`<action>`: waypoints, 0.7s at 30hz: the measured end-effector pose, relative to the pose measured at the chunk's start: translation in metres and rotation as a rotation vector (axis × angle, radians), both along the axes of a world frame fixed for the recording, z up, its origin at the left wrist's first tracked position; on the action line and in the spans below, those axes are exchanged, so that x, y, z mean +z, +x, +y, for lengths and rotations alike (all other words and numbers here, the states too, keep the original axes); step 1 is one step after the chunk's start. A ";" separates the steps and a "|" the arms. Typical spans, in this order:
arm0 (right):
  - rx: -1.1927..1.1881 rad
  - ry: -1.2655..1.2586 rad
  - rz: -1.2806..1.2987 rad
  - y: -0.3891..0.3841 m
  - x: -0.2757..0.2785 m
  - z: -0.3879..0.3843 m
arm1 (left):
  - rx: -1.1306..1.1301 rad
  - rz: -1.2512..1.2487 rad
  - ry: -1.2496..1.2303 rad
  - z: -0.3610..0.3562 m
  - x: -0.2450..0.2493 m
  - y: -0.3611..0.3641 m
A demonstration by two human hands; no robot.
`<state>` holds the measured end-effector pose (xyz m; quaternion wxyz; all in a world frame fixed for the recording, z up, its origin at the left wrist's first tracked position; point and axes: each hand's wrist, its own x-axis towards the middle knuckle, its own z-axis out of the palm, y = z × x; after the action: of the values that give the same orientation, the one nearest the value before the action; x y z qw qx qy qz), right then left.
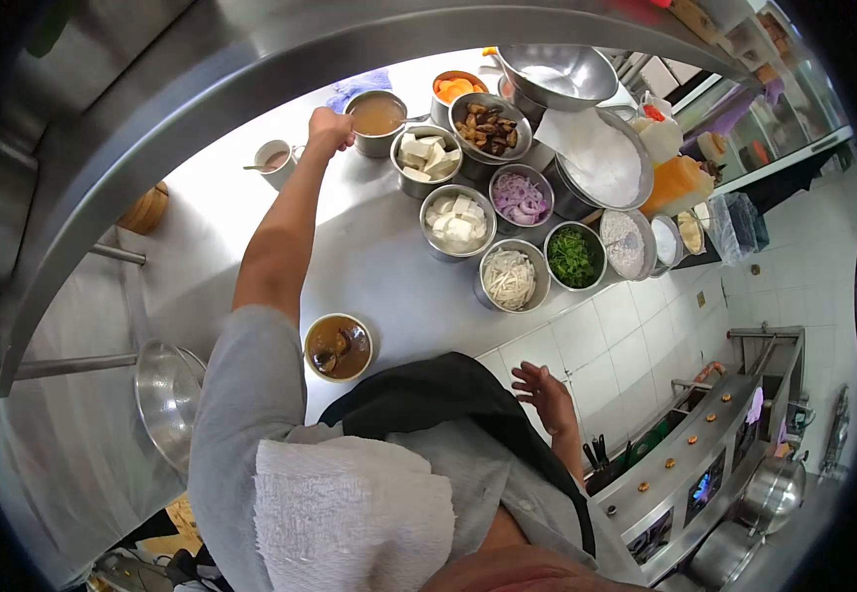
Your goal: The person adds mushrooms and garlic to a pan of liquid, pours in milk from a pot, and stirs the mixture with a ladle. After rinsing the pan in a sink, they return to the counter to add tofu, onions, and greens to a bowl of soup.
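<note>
My left hand (332,130) is stretched far out to the left rim of a metal pot of brown liquid (379,115). Its fingers are curled closed; what they grip, if anything, is hidden. Close to my body stands a bowl of dark brown broth (338,347) with dark pieces in it. My right hand (547,397) hangs in the air beyond the table's edge, fingers apart and holding nothing. Near the left hand are a pot of white tofu-like blocks (427,156) and a mug (276,160) with something thin resting in it.
Metal pots hold mushroom-like brown pieces (489,128), sliced purple onion (521,199), chopped greens (574,257) and white strips (510,278). A large steel bowl (559,74) stands behind. Overhead curves a metal shelf (251,59). A stove (675,444) lies to the right, across a tiled floor.
</note>
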<state>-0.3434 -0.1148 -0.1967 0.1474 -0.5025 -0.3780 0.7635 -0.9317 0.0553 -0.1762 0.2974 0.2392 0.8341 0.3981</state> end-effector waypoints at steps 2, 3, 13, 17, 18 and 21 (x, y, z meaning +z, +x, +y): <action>-0.042 -0.012 -0.159 0.022 -0.022 -0.016 | -0.009 0.020 -0.002 0.017 -0.003 0.003; -0.047 -0.029 -0.221 0.033 -0.035 -0.025 | -0.015 0.029 0.003 0.024 -0.006 0.004; 0.158 0.133 -0.410 0.032 -0.043 -0.027 | -0.148 -0.025 0.026 0.038 -0.002 0.015; 0.222 0.235 -0.349 0.002 -0.036 -0.003 | -0.275 0.028 0.233 -0.078 0.055 0.039; 0.238 0.258 -0.294 -0.017 -0.018 0.005 | -0.229 0.068 0.140 -0.118 0.081 0.062; 0.338 0.255 -0.188 -0.065 0.013 0.015 | -0.254 0.090 0.045 -0.223 0.078 0.076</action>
<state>-0.4082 -0.0998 -0.1834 0.0437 -0.4781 -0.5622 0.6734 -0.8553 -0.1681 -0.0981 0.3025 0.3670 0.8005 0.3648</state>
